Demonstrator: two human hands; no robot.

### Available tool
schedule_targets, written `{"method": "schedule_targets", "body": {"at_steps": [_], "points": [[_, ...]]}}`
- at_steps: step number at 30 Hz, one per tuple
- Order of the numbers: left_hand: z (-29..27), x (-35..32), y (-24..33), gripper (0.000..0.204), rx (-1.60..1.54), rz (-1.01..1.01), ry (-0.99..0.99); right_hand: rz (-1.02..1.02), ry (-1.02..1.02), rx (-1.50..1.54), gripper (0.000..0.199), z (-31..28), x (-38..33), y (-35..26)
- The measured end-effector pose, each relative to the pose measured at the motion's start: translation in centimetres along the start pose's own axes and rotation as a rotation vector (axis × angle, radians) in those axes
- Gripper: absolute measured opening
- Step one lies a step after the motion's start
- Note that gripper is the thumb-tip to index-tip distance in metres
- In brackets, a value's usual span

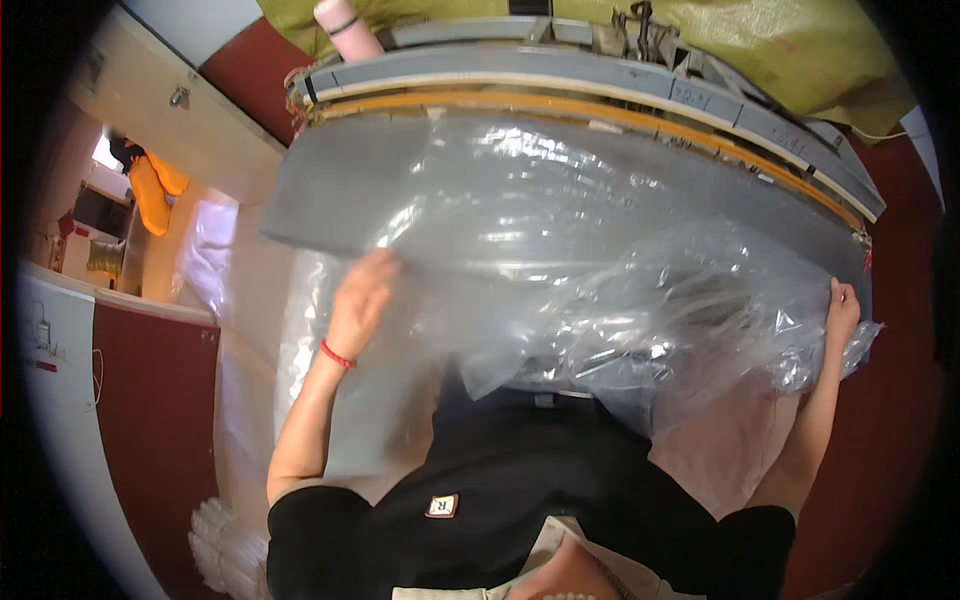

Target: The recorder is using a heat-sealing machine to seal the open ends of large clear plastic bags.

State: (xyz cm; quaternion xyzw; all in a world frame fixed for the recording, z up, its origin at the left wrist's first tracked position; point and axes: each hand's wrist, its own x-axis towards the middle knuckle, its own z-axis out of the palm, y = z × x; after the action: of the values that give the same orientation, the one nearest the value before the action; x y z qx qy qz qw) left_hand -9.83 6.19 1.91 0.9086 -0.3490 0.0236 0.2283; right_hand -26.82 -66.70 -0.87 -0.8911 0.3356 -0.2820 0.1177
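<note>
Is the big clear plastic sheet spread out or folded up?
Spread out, though crinkled. The plastic sheet stretches across the grey table between the left hand and right hand.

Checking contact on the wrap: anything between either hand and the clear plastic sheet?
Nothing visible. The left hand lies flat on the clear plastic sheet spread over the grey table; the right hand grips the sheet's crumpled edge at the table's right end.
</note>
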Motion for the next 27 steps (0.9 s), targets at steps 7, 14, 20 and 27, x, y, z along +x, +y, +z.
{"method": "schedule_targets", "body": {"at_steps": [7, 14, 20, 27], "points": [[3.6, -4.0, 1.2, 0.042, -0.661, -0.555, -0.240, 0.019, -0.003, -0.149, 0.037, 0.8, 0.2, 0.2], [11.4, -2.7, 6.9, 0.028, -1.559, -1.035, -0.299, 0.038, 0.009, -0.143, 0.037, 0.8, 0.1, 0.1], [2.8, 3.5, 6.9, 0.009, -1.421, -0.494, 0.338, 0.020, 0.045, -0.117, 0.035, 0.6, -0.1, -0.5], [-4.9, 11.0, -1.0, 0.010, -1.475, -0.464, 0.580, -0.010, 0.078, -0.109, 0.032, 0.4, -0.3, -1.0]]}}
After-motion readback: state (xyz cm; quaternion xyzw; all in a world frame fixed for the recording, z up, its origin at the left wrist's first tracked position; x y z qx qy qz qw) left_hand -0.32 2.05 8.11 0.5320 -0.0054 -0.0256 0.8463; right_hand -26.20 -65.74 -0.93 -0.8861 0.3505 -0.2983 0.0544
